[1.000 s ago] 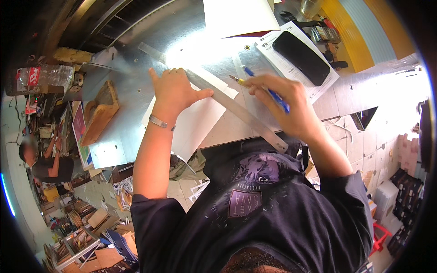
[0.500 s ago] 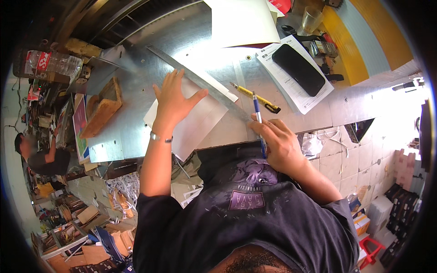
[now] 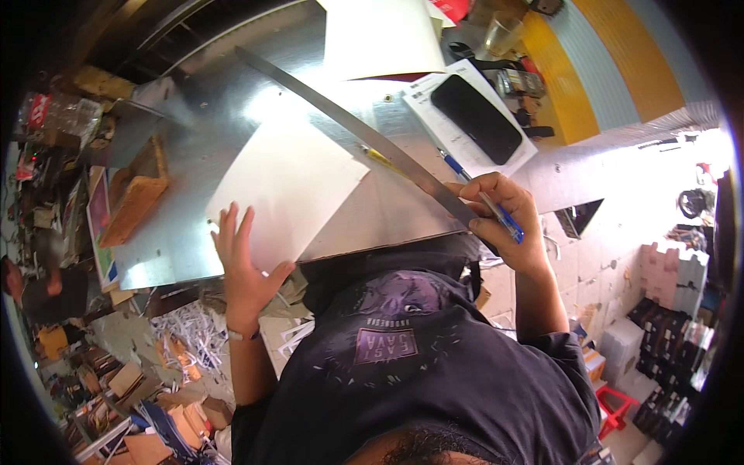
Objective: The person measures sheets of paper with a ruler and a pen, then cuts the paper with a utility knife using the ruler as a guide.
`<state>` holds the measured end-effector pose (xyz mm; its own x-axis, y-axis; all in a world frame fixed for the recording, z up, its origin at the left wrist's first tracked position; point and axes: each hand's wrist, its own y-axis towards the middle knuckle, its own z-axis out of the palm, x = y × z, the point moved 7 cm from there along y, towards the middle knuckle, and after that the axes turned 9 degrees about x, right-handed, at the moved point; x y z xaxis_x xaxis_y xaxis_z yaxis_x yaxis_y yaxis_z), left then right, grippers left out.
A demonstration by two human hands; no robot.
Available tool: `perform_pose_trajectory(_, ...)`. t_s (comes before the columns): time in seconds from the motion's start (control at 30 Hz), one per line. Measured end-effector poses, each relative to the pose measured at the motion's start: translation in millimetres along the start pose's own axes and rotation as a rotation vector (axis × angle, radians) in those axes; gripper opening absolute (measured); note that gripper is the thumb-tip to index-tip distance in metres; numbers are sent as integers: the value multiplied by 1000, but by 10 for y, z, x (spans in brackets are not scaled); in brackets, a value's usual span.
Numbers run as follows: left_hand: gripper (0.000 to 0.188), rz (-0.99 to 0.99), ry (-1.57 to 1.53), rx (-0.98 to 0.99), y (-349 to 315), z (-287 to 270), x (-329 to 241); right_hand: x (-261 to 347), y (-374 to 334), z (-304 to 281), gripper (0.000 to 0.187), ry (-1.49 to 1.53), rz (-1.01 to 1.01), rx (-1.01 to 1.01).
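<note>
My right hand is closed on a long steel ruler near its end, with a blue and white pen tucked between the same fingers. The ruler is lifted and slants from the hand up to the far left. Fingers spread, my left hand is open at the near left edge of the white paper on the metal table; I cannot tell if it touches. A yellow cutter knife lies on the table, partly hidden behind the ruler.
Beyond the ruler, a black phone rests on a printed sheet. More white paper and a drinking glass are at the far side. A wooden tool sits left. Another person is at far left.
My right hand has raised the ruler off the paper, keeping the pen. My left hand has drawn back toward me, off the middle of the paper.
</note>
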<state>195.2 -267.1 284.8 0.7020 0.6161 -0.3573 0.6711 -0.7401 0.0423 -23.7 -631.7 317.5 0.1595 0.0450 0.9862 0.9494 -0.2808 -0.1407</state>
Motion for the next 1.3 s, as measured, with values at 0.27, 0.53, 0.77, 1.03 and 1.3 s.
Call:
perform_pose_trajectory(0.27,132,14,156,-8,-604,171,255,171,-487,-656,30,-154,-149,-268)
perform_pose_trajectory(0.53,103,20,211,-71,-702,331,441,243,-794,-1057,19,-945,-210,-420)
perform_pose_trajectory(0.77,67,33,124,-125,-611,286,339,-16,-715,-1258,21,-1209,-303,-357)
perform_pose_trajectory(1.03,40,19,26,-196,-513,139,249,-460,-665,-1486,39,-1283,-237,-475)
perform_pose_trajectory(1.3,39,3,-100,-266,-432,80,338,-488,-680,-1422,32,-1206,-220,-573)
